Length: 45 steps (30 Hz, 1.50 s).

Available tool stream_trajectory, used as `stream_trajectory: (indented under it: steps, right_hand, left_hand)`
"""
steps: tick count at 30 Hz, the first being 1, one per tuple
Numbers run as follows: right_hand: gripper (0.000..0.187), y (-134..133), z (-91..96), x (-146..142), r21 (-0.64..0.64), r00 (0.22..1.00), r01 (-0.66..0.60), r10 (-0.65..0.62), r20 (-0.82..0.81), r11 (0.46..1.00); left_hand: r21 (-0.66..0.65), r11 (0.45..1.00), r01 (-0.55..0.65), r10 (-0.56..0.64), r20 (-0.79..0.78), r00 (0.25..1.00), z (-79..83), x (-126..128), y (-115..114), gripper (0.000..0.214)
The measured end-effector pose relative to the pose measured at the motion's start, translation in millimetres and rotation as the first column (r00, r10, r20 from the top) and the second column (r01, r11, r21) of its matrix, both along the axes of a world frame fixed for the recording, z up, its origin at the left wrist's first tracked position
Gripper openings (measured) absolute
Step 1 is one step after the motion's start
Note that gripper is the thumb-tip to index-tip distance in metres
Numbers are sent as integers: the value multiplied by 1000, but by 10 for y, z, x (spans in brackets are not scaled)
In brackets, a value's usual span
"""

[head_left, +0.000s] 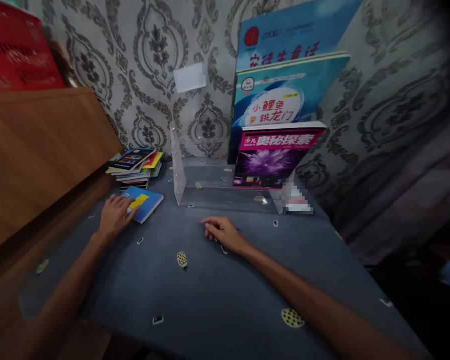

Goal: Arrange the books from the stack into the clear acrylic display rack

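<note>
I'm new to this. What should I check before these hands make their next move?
1. Left hand touching the small blue book with a yellow patch: ok.
2. Firm hold on that book: cannot tell; the hand covers part of it.
3. Right hand free: ok, nothing visible in it.
4. Clear plastic rack upright: ok.
5. Rack evenly filled: not ok; its books, including the pink-and-purple one, stand toward the right.
6. Multicoloured book stack squared up: not ok, edges jut out.

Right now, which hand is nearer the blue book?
Left. The left hand is at the blue book, its fingers over the cover's near-left part. The right hand is apart from it, off to the right.
</note>
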State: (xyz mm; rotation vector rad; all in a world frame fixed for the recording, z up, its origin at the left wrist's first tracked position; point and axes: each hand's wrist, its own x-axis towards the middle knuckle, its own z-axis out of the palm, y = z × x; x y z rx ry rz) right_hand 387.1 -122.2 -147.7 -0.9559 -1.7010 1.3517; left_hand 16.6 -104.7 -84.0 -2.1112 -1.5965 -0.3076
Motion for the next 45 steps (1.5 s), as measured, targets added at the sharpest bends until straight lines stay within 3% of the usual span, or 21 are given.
stream_trajectory:
  steps: [4, 7, 9, 12, 17, 27, 45]
  right_hand:
    - [31, 3, -2, -6, -1, 1000, 1, -1, 8, 1000]
    - [30, 4, -11, -10, -2, 1000, 5, -5, 4, 1000]
    - [29, 4, -22, -10, -2, 1000, 10, -10, 1, 1000]
    - [30, 7, -45, -10, -7, 1000, 18, -18, -1, 1000]
    - [33, 24, -80, -14, -19, 1000, 11, -11, 6, 1000]
    - [29, 5, -43, -14, 11, 1000, 15, -15, 1, 1000]
    - [31, -18, -46, -38, 94, 995, 58, -66, 81, 994]
  left_hand:
    - [-103, 958, -268, 277, 77, 958, 1, -132, 282, 47]
    - [-297, 853, -429, 477, 112, 872, -42, -206, 562, 53]
    - [-374, 795, -477, 554, 128, 823, -104, -230, 715, 55]
    - [-409, 762, -501, 597, 148, 788, -227, -239, 842, 58]
    - [-390, 767, -509, 602, 164, 782, -368, -251, 825, 62]
    - [-380, 802, -461, 542, 139, 829, -424, -174, 612, 65]
    - [-334, 869, -366, 411, 73, 909, -464, 372, 41, 59]
